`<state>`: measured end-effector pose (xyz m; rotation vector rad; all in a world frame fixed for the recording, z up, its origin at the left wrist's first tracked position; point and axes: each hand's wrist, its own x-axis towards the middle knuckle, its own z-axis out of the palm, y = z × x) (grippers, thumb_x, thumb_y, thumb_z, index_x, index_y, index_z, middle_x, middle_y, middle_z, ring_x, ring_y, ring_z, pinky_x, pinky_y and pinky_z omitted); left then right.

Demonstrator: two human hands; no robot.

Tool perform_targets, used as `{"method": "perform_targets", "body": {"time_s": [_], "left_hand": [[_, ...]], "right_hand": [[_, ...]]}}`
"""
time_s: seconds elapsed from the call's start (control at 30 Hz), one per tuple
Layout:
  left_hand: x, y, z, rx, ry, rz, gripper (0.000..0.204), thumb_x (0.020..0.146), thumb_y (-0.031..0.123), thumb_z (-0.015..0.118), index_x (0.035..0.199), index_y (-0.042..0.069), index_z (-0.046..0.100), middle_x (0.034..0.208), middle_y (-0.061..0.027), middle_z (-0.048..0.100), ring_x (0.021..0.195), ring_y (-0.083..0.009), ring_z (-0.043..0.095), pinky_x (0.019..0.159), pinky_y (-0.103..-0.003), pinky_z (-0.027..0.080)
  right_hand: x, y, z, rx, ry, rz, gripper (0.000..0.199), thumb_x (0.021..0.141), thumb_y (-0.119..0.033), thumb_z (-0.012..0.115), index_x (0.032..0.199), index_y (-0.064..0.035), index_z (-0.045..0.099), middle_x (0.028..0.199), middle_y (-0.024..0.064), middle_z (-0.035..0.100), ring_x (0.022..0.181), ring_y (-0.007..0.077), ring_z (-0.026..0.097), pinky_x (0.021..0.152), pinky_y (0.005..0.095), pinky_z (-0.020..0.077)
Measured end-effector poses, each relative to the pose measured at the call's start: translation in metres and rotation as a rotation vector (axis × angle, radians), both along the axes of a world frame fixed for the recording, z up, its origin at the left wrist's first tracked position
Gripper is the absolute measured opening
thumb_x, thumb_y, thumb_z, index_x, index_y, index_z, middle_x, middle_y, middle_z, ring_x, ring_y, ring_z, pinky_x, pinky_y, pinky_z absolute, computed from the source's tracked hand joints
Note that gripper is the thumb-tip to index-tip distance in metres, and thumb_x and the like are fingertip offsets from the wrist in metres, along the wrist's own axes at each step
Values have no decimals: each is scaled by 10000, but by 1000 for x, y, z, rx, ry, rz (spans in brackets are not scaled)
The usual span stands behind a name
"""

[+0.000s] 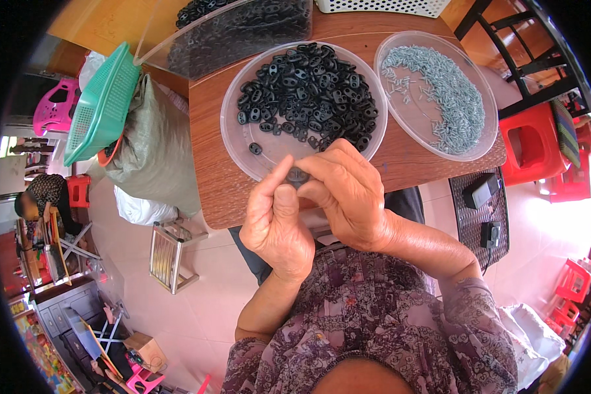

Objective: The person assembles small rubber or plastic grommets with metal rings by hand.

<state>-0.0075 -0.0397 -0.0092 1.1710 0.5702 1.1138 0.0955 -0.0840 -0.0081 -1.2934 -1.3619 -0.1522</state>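
Both of my hands meet over the near edge of the wooden table (207,171). My left hand (276,226) pinches a small black oval piece (297,175) between thumb and fingers. From the other side, my right hand (348,190) grips the same piece, its fingers bent over it. Just beyond sits a round clear plastic dish (233,141) with a heap of black oval two-holed pieces (308,85). One such piece (255,148) lies apart near its left rim. To the right, a second clear dish (417,121) holds many small silvery-blue pins or screws (458,98).
A clear bin (243,46) of black pieces stands at the back left, a white perforated basket (381,6) behind. Left of the table are a bulging sack (154,144), green basket (108,105) and metal stool (171,259). Red stools (528,141) stand right; a person (46,197) sits far left.
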Motion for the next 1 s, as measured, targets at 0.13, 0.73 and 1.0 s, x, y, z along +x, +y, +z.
{"method": "perform_targets", "body": {"time_s": [0.13, 0.73, 1.0], "left_hand": [[0, 0, -2, 30, -8, 32, 306, 868, 145, 573, 1059, -92, 556, 1009, -112, 590, 880, -132, 540, 815, -255, 432], [3, -6, -12, 247, 131, 157, 272, 882, 151, 555, 1044, -68, 556, 881, -75, 582, 684, -85, 531, 617, -199, 465], [6, 40, 15, 869, 603, 168, 150, 752, -36, 601, 893, 9, 631, 711, -111, 581, 631, -226, 566, 566, -305, 443]], "right_hand": [[-3, -1, 1, -18, 20, -26, 204, 697, -11, 623, 882, 55, 566, 832, 135, 575, 649, 258, 518, 566, 327, 432], [-4, -7, -4, -25, 116, -29, 219, 683, 27, 609, 892, 41, 547, 782, 130, 561, 648, 269, 511, 570, 333, 434], [20, -16, 9, -300, 504, -45, 96, 761, -18, 609, 855, -2, 600, 765, 107, 580, 676, 189, 557, 620, 284, 452]]}}
